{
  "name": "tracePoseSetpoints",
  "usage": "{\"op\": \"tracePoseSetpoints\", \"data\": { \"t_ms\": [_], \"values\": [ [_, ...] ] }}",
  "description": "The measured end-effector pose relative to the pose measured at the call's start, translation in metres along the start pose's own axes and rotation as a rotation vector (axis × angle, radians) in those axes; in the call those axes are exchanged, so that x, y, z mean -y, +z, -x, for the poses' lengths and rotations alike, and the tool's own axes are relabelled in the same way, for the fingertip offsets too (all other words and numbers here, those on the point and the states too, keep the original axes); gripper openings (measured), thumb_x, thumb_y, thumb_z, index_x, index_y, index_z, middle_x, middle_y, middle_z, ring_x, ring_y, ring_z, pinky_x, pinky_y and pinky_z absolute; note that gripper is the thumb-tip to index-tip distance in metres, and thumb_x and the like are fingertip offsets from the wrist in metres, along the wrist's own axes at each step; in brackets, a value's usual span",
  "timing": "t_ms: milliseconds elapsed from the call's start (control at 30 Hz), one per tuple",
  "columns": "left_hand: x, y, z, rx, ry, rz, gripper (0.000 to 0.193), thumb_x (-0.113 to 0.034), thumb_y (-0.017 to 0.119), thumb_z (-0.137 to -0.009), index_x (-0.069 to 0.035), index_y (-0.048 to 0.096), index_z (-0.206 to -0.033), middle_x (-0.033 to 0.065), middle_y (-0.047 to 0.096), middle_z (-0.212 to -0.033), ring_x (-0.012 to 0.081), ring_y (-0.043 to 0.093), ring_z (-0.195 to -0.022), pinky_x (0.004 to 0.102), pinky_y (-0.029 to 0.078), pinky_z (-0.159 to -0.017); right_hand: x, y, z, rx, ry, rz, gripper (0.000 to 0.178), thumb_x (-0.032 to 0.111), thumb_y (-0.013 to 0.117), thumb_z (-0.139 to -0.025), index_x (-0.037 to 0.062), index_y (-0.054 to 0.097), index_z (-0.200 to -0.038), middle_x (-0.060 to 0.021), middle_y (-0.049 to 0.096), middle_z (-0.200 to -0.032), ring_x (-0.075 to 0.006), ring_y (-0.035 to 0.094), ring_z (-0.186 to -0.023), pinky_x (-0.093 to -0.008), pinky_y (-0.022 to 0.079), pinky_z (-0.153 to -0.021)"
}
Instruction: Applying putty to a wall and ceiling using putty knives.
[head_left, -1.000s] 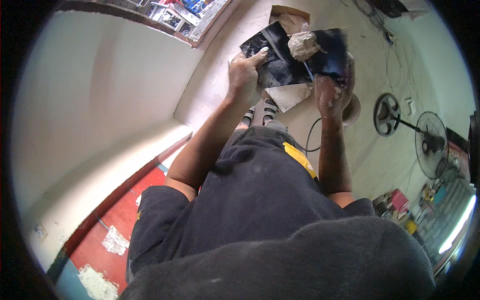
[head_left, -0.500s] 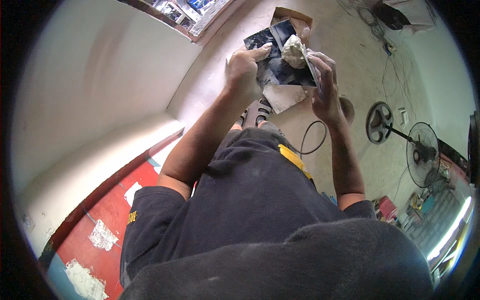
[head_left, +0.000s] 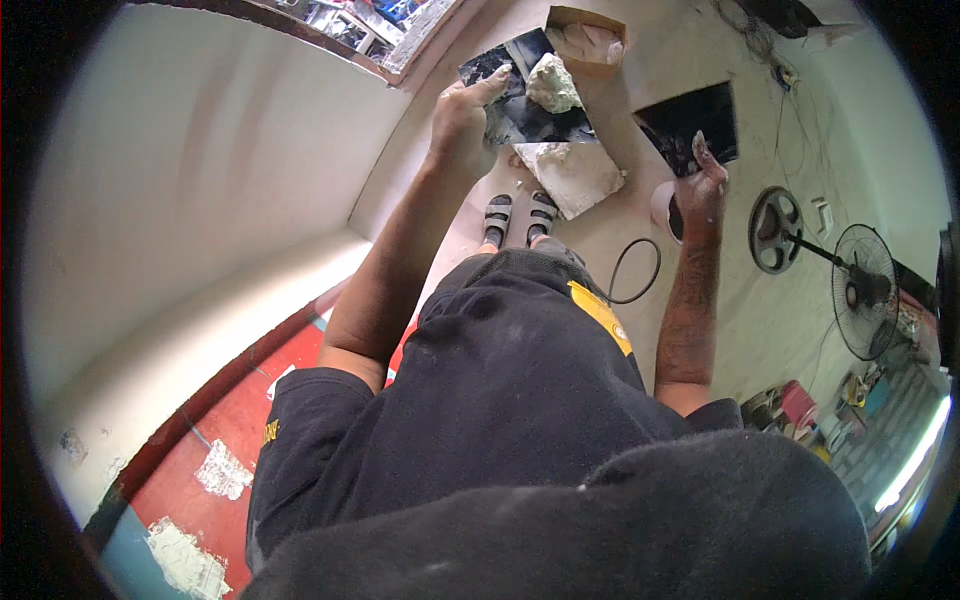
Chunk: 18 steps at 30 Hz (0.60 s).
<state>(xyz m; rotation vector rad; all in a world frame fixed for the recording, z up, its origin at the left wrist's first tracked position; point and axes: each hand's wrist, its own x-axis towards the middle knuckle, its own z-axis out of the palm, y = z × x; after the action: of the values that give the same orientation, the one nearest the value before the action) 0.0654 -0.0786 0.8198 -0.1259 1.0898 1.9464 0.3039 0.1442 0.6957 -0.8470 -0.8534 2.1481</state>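
Observation:
My left hand (head_left: 466, 122) grips the edge of a dark, glossy flat plate (head_left: 540, 128), its thumb on top. On that plate sits a lump of off-white putty (head_left: 552, 84), with whitish smears around it. A second dark, thin rectangular plate (head_left: 688, 122) is in my right hand (head_left: 703, 188), the thumb lying along its face. The two plates are apart. White residue coats the fingers of both hands.
Beyond my sandalled feet lies a pale, putty-covered board (head_left: 580, 180) on the floor. An open cardboard box (head_left: 612, 68) stands farther off. To the right are a white bucket (head_left: 662, 205), a looped hose (head_left: 652, 262), a standing fan (head_left: 862, 292) and loose cables (head_left: 785, 75).
The right-hand plate has moved from beside the putty out to the right and turned its face up. My left hand with its plate and putty has shifted slightly left.

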Motion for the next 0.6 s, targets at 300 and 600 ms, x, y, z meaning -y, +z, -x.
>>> {"op": "tracePoseSetpoints", "data": {
  "t_ms": [300,600],
  "values": [
    [0.015,-0.016,-0.011,-0.104,-0.034,-0.055,0.011,-0.003,0.053,-0.084,0.007,0.056,-0.084,0.0136,0.061,-0.080,0.0204,0.062,-0.064,0.0317,0.055,-0.058,0.057,0.169,0.071,0.742,-0.718,1.486,0.037,-0.006,0.053,-0.077,0.0105,0.060,-0.109,-0.0099,0.060,-0.107,-0.0270,0.057,-0.102,-0.0385,0.047,-0.084],
    [0.024,-0.027,-0.004,-0.182,-0.038,-0.239,0.012,-0.001,0.057,-0.079,0.010,0.058,-0.076,0.0138,0.059,-0.070,0.0196,0.060,-0.055,0.0338,0.050,-0.046,0.031,0.181,0.064,0.912,-0.631,1.819,0.039,-0.004,0.056,-0.070,0.0115,0.060,-0.106,-0.0081,0.059,-0.099,-0.0288,0.059,-0.091,-0.0413,0.047,-0.079]
  ]
}}
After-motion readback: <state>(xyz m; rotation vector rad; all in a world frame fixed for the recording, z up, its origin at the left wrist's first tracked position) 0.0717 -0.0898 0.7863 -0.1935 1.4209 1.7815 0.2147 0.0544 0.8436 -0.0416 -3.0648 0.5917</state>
